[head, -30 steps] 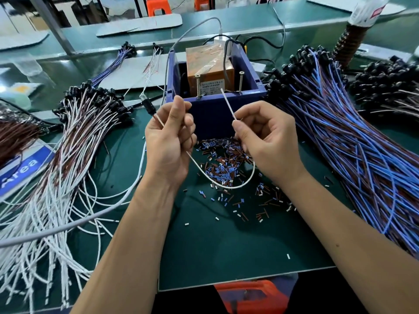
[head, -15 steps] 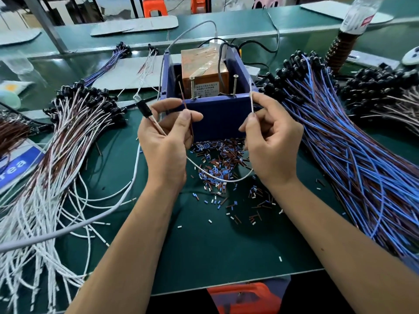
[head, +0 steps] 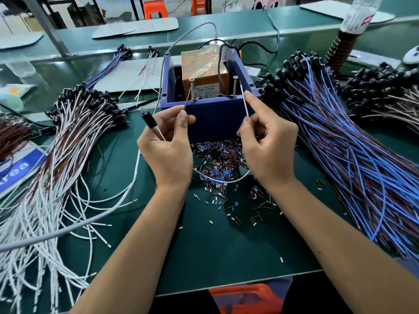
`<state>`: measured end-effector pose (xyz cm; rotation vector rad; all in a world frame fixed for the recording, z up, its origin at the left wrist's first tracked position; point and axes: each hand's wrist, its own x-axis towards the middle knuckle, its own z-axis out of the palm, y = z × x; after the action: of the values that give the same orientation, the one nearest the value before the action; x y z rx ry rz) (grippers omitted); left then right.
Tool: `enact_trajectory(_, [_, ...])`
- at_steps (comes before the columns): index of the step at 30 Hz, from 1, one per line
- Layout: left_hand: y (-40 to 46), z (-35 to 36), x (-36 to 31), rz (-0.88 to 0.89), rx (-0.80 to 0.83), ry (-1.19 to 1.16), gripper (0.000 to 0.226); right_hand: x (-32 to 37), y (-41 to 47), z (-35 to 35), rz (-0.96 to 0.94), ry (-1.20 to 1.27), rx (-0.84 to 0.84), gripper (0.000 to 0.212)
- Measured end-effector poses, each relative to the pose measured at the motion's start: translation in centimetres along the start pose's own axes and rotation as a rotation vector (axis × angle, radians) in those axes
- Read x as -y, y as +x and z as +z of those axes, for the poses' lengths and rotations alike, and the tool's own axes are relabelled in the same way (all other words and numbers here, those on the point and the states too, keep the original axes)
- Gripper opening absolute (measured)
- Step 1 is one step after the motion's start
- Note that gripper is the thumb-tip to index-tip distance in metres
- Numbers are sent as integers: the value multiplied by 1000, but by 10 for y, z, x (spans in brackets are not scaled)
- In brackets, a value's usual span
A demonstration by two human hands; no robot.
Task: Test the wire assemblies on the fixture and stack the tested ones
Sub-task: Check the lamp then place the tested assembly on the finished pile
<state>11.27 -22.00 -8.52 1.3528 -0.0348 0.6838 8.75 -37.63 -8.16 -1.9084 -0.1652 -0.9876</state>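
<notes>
Head view: left hand (head: 166,152) pinches the brown lead (head: 187,101), right hand (head: 267,146) the white lead (head: 245,103); either tip could slip off its screw (head: 192,89), spoiling the test.

The fixture box (head: 209,116) stands just behind the fingers (head: 250,103). A pile of wire assemblies (head: 56,155) lies left of them, another pile (head: 340,143) right. Cut bits (head: 217,164) lie on the mat (head: 204,245) below the fingers.

green workbench (head: 226,257), second green bench (head: 226,26) behind, orange stools (head: 156,10) beyond, grey metal post (head: 48,28), pale floor
</notes>
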Motion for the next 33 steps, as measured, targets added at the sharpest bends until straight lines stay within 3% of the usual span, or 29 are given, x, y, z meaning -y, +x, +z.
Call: enact_trajectory(33, [2,-1,-1,4,66,-28,7,3,0,-4,-67,-65,38,39])
